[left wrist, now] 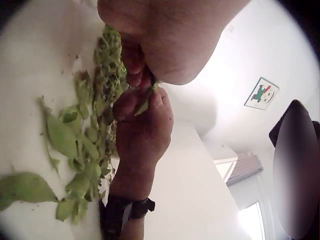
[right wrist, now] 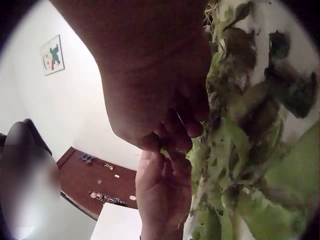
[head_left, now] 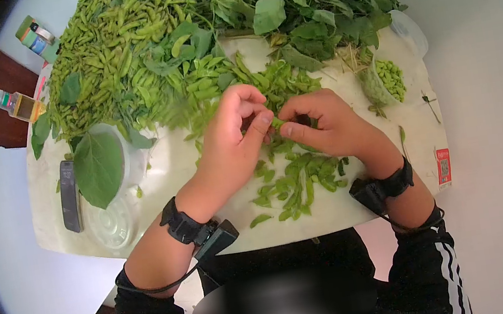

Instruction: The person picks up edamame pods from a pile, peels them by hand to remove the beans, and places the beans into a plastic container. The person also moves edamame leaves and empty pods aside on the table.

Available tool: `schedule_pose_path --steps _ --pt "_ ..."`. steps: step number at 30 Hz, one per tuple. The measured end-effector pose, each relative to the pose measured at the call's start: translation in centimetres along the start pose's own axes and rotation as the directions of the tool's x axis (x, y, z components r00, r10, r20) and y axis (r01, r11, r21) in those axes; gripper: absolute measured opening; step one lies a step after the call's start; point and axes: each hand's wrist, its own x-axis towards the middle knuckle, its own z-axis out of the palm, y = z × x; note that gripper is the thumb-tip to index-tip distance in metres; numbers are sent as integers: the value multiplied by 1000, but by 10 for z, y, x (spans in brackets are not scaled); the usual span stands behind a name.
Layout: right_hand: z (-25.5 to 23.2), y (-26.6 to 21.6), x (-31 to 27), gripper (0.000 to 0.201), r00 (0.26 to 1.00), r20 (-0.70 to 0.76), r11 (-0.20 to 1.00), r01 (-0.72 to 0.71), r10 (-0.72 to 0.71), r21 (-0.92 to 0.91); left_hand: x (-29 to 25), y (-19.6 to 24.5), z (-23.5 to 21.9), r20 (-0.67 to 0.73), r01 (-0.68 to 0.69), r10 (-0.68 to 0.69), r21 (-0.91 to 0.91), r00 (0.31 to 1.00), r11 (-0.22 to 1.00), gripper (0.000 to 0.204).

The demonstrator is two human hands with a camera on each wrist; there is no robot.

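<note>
Green pod [head_left: 277, 123], bright in colour and slender, held slightly aslant between the fingertips of the left hand [head_left: 234, 130] and those of the right hand [head_left: 326, 123], clear of the surface; the fingers cover much of it, and whether its seam is split cannot be made out. Loose pods [head_left: 301, 179], flattened and light green, lie scattered and overlapping on the wearer's side of both hands, nearer the right.

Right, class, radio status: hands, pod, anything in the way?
Left hand, right hand: both gripping green pod. Pod heap beyond. Nothing visibly blocking.
</note>
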Motion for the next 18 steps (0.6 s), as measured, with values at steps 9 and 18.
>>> schedule_pose_path --steps 9,18 --pt "11 15 4 12 989 -144 999 -7 13 43 -2 12 0 8 -166 175 361 984 917 11" --pt "14 12 4 10 991 -120 991 -45 61 128 -5 6 -4 53 -197 197 492 979 848 14"
